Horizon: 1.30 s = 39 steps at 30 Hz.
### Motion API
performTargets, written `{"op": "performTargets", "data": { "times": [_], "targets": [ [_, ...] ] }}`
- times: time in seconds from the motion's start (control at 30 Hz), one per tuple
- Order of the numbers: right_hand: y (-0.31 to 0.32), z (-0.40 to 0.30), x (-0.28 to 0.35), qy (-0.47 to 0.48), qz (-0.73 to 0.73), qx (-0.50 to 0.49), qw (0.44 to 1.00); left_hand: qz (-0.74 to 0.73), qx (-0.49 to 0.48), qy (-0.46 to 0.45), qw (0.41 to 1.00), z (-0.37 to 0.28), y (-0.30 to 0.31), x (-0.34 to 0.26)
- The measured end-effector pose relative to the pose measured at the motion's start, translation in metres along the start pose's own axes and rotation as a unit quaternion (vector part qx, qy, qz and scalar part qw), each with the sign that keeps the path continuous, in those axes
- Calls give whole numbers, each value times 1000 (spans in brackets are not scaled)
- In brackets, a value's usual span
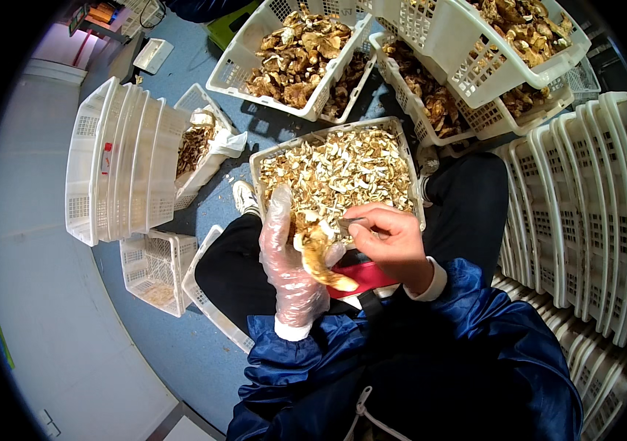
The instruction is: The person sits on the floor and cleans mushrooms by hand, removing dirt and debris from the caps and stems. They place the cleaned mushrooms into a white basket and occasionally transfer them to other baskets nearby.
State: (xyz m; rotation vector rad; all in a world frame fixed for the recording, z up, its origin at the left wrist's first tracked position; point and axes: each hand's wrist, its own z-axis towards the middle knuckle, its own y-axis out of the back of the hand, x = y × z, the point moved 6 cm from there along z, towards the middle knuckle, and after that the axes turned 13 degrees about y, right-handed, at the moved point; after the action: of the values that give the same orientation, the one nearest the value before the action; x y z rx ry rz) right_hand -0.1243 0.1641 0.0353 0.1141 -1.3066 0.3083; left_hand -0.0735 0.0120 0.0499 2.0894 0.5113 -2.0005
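Note:
My left hand, in a clear plastic glove, holds a brown and cream mushroom whose curved end points toward my lap. Close to its right side, my bare right hand pinches a small metal blade. Whether the blade touches the mushroom, I cannot tell. Beneath both hands sits a white plastic crate filled with sliced mushroom pieces. A red item lies between my lap and the crate, partly hidden by my hands.
Ahead, a white crate holds whole mushrooms, with more filled crates to its right. Stacked crates stand at left and right. Behind the left stack, another crate holds dark brown pieces. The floor is blue.

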Motion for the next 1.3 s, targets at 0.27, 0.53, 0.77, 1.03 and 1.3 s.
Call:
{"op": "performTargets", "data": {
  "times": [0.27, 0.53, 0.77, 1.03, 1.3],
  "targets": [
    [22, 8, -28, 100, -266, 62, 957, -218, -9, 155, 964, -4, 14, 16],
    [9, 7, -13, -45, 112, 85, 989, -89, -15, 98, 991, -3, 18, 20],
    [-9, 0, 24, 102, 25, 164, 981, 109, -86, 50, 989, -3, 34, 25],
    [14, 1, 0, -130, 285, -22, 949, -257, 57, 174, 949, 0, 17, -21],
    [9, -7, -24, -230, 369, -5, 901, -414, 192, 319, 831, -16, 13, 6]
  ]
}}
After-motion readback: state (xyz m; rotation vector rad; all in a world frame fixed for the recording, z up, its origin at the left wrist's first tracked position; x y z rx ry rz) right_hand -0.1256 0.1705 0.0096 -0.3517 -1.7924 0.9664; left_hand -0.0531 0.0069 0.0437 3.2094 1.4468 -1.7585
